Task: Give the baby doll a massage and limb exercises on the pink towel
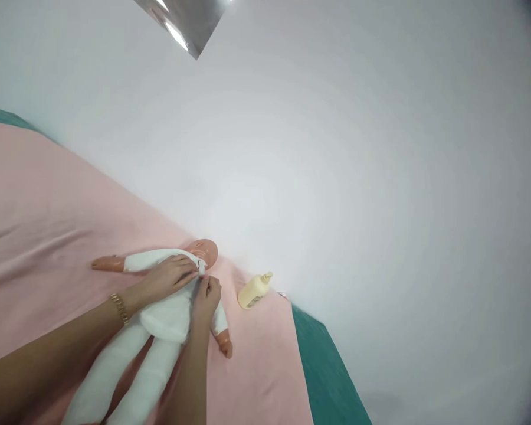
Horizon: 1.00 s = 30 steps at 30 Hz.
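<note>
Doll [166, 321], one: glossy brown head and hands, white-clad body and legs, short dark mark at the neckline [201, 265]; lying flat, arms spread, on pink cloth [256, 366]. Left hand [176, 273]: fingers extended, tips at neckline. Right hand [208, 295]: fingers curled, same place. Whether either pinches fabric, cannot tell. Bottle [253, 291]: pale yellow, near one arm.
</note>
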Available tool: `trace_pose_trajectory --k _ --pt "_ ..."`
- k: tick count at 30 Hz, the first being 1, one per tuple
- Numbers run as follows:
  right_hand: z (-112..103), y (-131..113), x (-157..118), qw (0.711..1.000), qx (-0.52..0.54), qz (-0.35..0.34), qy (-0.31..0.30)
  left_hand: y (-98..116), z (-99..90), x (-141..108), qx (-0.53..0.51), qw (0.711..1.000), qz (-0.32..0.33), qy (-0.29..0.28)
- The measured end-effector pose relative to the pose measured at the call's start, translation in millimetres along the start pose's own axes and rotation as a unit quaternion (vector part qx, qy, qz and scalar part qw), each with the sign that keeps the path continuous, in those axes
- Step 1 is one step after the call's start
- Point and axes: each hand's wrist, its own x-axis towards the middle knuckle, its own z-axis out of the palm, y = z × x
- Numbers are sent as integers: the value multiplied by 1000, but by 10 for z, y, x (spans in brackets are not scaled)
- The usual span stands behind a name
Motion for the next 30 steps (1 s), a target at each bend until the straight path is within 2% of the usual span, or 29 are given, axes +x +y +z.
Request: trace_pose_trajectory --k 3,9,15,19,30 --pt "35 90 -27 998 24 58 -15 -145 112 4 12 1000 -6 2" --pt "115 191 -41 994 20 96 -39 -294 209 -53 33 998 -48 -21" --pt "50 58 -84 999 34 35 -20 -281 221 -100 48 999 -16 5" --pt "-6 -18 -111 997 66 2 -34 -256 220 -128 41 999 -1 22" --pt "61 26 -66 996 24 30 -80 -294 254 -132 45 998 -33 -14"
